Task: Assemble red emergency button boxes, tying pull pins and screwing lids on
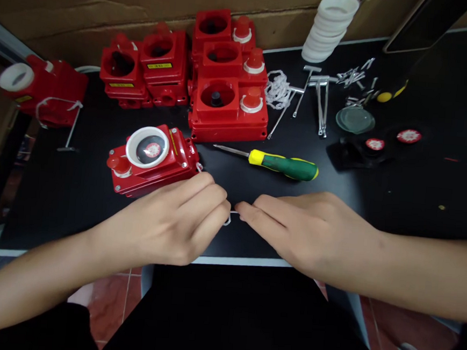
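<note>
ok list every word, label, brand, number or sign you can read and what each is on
Nothing reads clearly.
Yellow labels on red boxes: dark marks, too small to read.
Red-and-white discs: any lettering too blurred to read.

plain black clothing [230,315] covers the body; left hand [181,219] and right hand [306,224] are bare, as are both forearms [412,270].

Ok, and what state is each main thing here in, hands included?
Left hand, curled shut on cord.
Right hand, fingertips together, grip hidden.
Cord, looped at left hand.
Front box, white ring fitted.
Far-left box, white ring fitted.
Other five boxes, ringless.
Screwdriver, lying flat, unheld.
Loose rings, stacked.
Glass discs, overlapping.
White bundle, heaped.
T-bars, lying loose.
</note>
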Tool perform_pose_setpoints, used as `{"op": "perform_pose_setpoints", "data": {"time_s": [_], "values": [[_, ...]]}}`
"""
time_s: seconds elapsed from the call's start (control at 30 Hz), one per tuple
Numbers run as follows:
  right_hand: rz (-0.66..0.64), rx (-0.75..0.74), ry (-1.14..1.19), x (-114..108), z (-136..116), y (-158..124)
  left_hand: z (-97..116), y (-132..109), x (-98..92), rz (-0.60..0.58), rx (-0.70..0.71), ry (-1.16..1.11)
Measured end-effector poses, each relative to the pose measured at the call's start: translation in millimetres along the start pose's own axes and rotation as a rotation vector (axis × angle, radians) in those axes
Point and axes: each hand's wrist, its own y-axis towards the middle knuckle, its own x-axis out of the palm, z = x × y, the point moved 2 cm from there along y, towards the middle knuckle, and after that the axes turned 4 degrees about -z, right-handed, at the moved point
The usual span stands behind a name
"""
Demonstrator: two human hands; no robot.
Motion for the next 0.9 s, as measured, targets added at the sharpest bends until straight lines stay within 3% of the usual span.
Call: {"op": "perform_pose_setpoints", "data": {"time_s": [0.2,0.5,0.9], "values": [[-0.076,0.037,0.062,-1,1,-1,-5,0,4.4,-0.006,-0.071,-0.183],[-0.102,0.049,0.074,1,4,-1,-11,-2,9.4,0.031,-0.138,-0.268],[-0.067,0.015,0.01,2,1,2,-2,7,15.0,-0.035,-0.097,-0.044]]}}
